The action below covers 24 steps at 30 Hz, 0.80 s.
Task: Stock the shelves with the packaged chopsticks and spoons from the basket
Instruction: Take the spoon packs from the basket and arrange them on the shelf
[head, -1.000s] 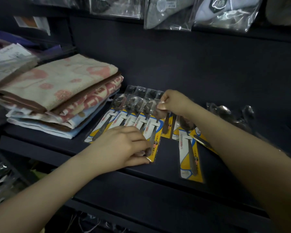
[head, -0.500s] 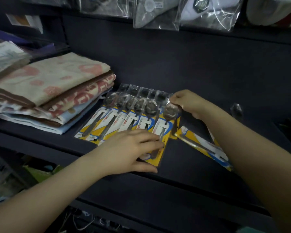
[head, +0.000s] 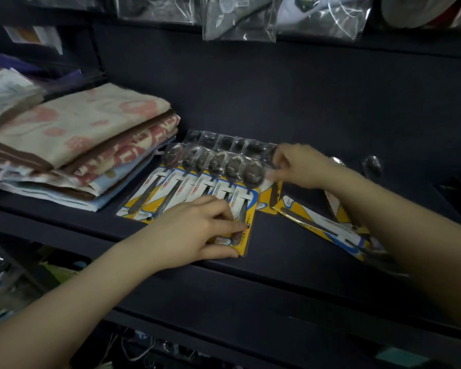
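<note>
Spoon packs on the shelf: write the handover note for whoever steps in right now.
Left hand: fingers curled on the lower end of the rightmost pack in the fanned row of spoon packs.
Right hand: pinching the top edge of the same row.
Row lies on the dark shelf, right of the folded towels.
Loose spoon packs lie skewed to the right, partly under the right forearm.
Left: square the row, then line up the loose packs. Basket and chopsticks are not in view.

Folded towels (head: 83, 145) stacked at shelf left, pink-patterned one on top. Clear plastic bags (head: 282, 17) hang along the top edge above the dark back panel (head: 277, 91).
</note>
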Motion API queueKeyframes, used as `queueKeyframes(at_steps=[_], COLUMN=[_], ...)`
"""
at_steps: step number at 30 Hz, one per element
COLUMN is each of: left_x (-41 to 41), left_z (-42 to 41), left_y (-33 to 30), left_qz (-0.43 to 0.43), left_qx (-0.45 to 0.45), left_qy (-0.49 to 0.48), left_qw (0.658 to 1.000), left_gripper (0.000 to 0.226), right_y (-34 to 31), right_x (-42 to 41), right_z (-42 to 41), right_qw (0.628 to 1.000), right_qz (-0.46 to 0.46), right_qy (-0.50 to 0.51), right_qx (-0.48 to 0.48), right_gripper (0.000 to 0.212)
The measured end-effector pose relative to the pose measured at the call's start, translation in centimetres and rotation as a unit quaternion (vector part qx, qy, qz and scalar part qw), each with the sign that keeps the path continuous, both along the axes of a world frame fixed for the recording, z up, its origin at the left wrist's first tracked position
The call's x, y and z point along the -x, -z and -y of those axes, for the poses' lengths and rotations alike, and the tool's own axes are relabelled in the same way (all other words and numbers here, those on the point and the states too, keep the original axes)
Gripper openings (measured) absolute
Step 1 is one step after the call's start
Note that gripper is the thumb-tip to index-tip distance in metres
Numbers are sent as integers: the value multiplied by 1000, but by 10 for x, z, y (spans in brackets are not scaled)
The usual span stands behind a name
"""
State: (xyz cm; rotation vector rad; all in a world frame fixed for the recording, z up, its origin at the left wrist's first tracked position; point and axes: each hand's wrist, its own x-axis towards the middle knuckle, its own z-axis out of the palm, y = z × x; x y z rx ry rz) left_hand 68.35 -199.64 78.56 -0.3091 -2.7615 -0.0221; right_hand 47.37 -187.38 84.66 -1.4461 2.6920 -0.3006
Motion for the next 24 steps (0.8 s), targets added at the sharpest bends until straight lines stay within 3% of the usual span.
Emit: queueKeyframes(at_steps=[2, 4, 7, 9, 10, 13, 16, 18, 19, 21, 22, 24], left_x=[2, 5, 16, 30, 39, 61, 71, 70, 68, 63, 62, 61], left_z=[1, 0, -13, -25, -31, -45, -54, -57, -59, -63, -66, -73], left_y=[-2, -7, -20, -30, -35, -53, -65, -67, -66, -61, -58, -52], left_qz=[6, -3, -47, -69, -53, 54, 84, 77, 73, 57, 47, 44], left_qx=[-24, -42, -72, -55, -48, -21, -26, -146, -247, -476, -560, -656], left_qy=[5, -5, -22, -25, -27, -66, -63, -57, -54, -41, -34, -32], left_qw=[1000, 999, 996, 996, 997, 996, 994, 985, 965, 877, 826, 753], left_gripper=[49, 55, 56, 58, 61, 61, 34, 36, 38, 37, 35, 32], right_y=[-2, 5, 11, 9, 6, -15, -37, -39, -36, -30, -29, -27], right_x=[-13, -22, -29, -35, -39, -55, -65, -62, -56, -46, -44, -41], right_z=[-29, -49, -55, -53, -53, -60, -71, -78, -82, -90, -95, -98], right_qw=[989, 982, 992, 994, 994, 992, 985, 958, 935, 900, 901, 923], right_qz=[-31, -33, 22, 23, 7, -19, -124, -269, -328, -333, -287, -68], right_qy=[3, 17, 18, -7, -30, -93, -106, -87, -55, 48, 108, 191], right_qx=[-146, -187, -123, -109, -101, -78, -59, 44, 122, 277, 307, 327], right_gripper=[57, 63, 57, 35, 25, 35, 19, 19, 26, 49, 64, 82])
